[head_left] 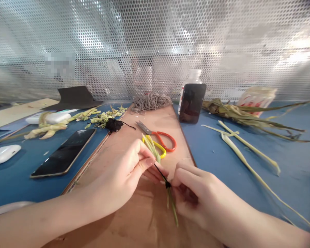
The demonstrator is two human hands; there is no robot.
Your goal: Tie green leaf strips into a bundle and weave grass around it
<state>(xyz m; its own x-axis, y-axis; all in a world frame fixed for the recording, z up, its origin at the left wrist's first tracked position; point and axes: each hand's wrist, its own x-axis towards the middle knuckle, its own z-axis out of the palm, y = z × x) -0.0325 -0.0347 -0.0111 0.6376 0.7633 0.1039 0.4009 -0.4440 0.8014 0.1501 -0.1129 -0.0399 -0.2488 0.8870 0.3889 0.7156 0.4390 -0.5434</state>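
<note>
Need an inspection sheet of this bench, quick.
Surface: tan board between blue areas.
Job's things: stem bundle with black tie; scissors lying on the board.
Clutter: phone lying flat, upright phone before a bottle, dried leaves, loose stems, grey cord pile.
Hands: left hand pinches the bundle; right hand curled at the tie, exact grip hidden.
Cables: nothing seen.
Surroundings: perforated metal sheet behind.
</note>
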